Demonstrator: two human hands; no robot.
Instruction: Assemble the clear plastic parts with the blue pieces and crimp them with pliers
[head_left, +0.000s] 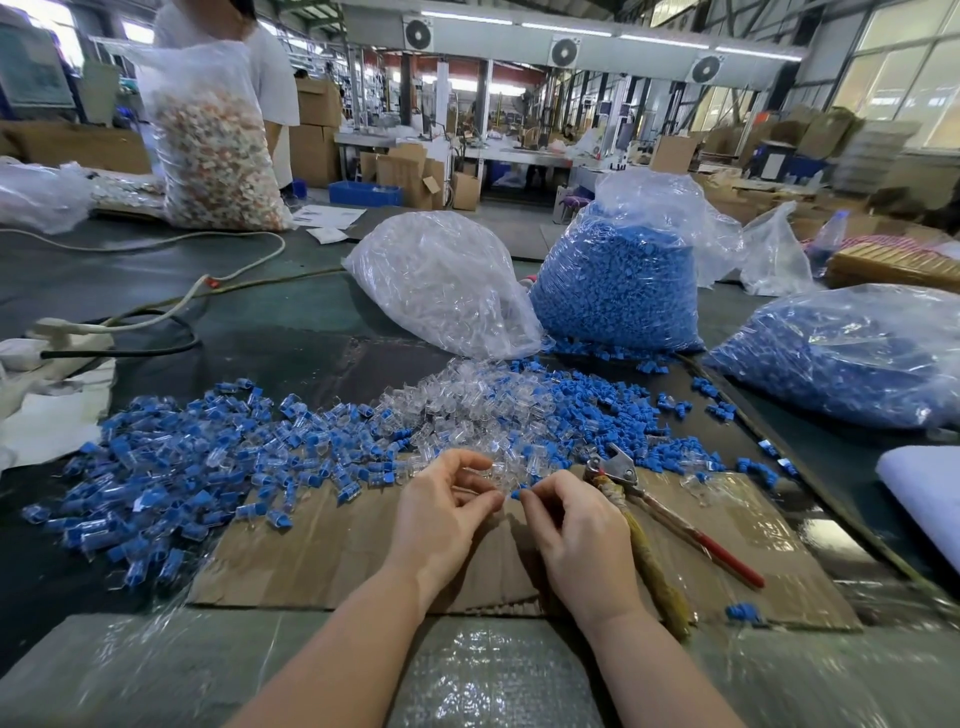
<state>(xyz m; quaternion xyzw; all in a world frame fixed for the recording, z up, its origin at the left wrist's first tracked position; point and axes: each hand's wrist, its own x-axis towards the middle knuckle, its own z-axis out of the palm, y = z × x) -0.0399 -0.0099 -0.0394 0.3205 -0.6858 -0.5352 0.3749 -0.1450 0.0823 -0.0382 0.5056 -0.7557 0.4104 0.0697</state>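
Across the far edge of the cardboard sheet (322, 551) spreads a heap of finished blue-and-clear pieces (171, 467) and loose clear parts (467, 400), with pliers (631, 499) lying unused at its right. Above the sheet's middle, the left hand (441, 509) pinches what seems a clear part, and the right hand (576, 525) pinches a blue piece (516, 492), nearly touching. Judged step: fitting; next, press them together, then take the pliers.
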